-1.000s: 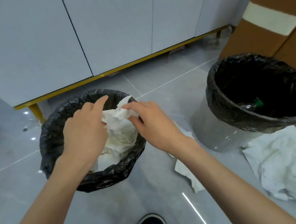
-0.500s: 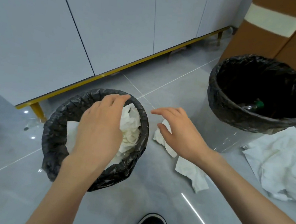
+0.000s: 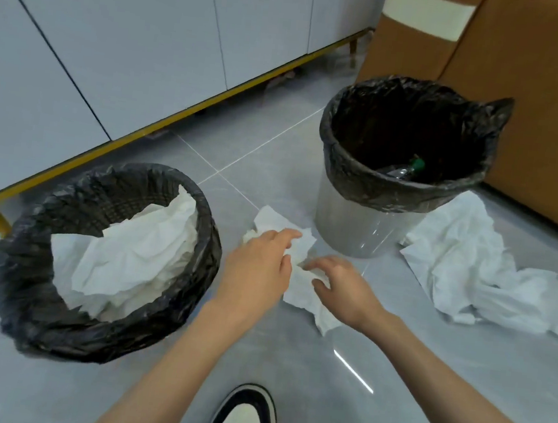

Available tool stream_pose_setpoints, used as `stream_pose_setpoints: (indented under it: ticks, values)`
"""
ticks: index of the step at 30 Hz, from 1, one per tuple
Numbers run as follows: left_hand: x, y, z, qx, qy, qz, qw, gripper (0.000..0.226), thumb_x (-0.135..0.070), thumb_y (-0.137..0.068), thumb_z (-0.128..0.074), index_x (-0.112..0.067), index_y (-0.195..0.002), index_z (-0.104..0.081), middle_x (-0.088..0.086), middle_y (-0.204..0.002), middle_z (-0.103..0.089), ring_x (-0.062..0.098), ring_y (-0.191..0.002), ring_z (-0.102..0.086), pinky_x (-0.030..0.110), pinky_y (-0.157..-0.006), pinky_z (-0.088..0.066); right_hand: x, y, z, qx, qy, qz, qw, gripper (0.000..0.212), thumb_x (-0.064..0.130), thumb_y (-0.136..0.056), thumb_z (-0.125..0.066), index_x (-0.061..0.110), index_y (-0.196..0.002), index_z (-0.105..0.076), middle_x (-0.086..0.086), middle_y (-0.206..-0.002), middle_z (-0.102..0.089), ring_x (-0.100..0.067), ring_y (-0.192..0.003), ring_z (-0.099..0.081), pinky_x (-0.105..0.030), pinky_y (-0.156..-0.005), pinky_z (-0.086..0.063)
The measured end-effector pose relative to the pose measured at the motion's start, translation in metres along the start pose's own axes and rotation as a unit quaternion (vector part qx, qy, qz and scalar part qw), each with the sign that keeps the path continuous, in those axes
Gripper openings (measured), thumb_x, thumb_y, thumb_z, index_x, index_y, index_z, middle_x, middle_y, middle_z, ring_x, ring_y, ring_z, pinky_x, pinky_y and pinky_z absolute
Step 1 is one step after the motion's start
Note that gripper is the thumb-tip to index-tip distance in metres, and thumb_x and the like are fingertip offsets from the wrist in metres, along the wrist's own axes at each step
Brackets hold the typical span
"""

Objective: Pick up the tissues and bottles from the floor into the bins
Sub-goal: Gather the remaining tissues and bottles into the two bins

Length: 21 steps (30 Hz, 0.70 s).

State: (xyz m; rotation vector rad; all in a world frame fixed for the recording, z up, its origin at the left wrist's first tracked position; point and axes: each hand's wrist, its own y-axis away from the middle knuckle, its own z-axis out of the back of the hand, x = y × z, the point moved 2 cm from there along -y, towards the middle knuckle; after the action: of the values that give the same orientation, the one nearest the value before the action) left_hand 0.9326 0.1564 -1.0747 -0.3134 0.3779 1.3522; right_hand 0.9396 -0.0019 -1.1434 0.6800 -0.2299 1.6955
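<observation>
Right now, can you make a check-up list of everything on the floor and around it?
Surface: shiny grey tiled floor.
Job's things: one tissue under the hands; a tissue pile beside the metal bin; tissues in the left bin; a bottle in the metal bin.
Clutter: nothing seen.
Grippers: left hand lies flat on the tissue; right hand touches it, grip unclear.
Cables: nothing seen.
Surroundings: grey cabinets, brown box, a shoe.
</observation>
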Motion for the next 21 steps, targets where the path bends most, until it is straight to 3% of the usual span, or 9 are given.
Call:
stream_pose_setpoints:
  ticks: [5,11,15,21]
  values:
    - [0.011,0.005,-0.073,0.140,0.006,0.023,0.990,0.045,-0.015,-0.093,-0.045,-0.030,-0.135,-0.043,-0.006,-0.128,-0.054,0.019,-0.116,-0.053,0.039,-0.093,-0.046,-0.034,0.018,-0.031,0.089,0.016,-0.049,0.995,0.041,0.013,-0.092,-0.048,0.022,-0.132,-0.052,-0.003,-0.144,-0.041,-0.024,-0.132,-0.035,-0.033,-0.108,-0.033]
    - [0.007,0.014,-0.120,0.198,-0.043,-0.009,0.979,0.053,-0.014,-0.094,-0.042,-0.026,-0.144,-0.030,-0.001,-0.146,-0.034,0.022,-0.130,-0.036,0.037,-0.099,-0.040,-0.068,0.039,-0.054,0.177,0.052,-0.093,0.978,0.046,0.020,-0.097,-0.045,0.019,-0.143,-0.041,0.001,-0.156,-0.022,-0.023,-0.140,-0.023,-0.035,-0.113,-0.026]
    - [-0.002,0.004,-0.138,0.242,-0.083,-0.026,0.966,0.061,-0.021,-0.095,-0.046,-0.025,-0.150,-0.018,0.002,-0.156,-0.016,0.025,-0.140,-0.021,0.035,-0.108,-0.031,-0.083,0.051,-0.055,0.166,0.077,-0.088,0.979,0.040,0.017,-0.096,-0.041,0.018,-0.136,-0.049,0.002,-0.152,-0.030,-0.028,-0.132,-0.032,-0.041,-0.108,-0.033]
    - [-0.008,-0.003,-0.162,0.262,-0.157,-0.037,0.952,0.061,-0.035,-0.092,-0.053,-0.027,-0.146,-0.026,0.005,-0.140,-0.031,0.026,-0.125,-0.036,0.036,-0.097,-0.039,-0.112,0.068,-0.043,0.104,0.015,-0.116,0.988,0.034,0.017,-0.090,-0.046,0.020,-0.121,-0.061,-0.001,-0.133,-0.052,-0.026,-0.123,-0.046,-0.040,-0.102,-0.040]
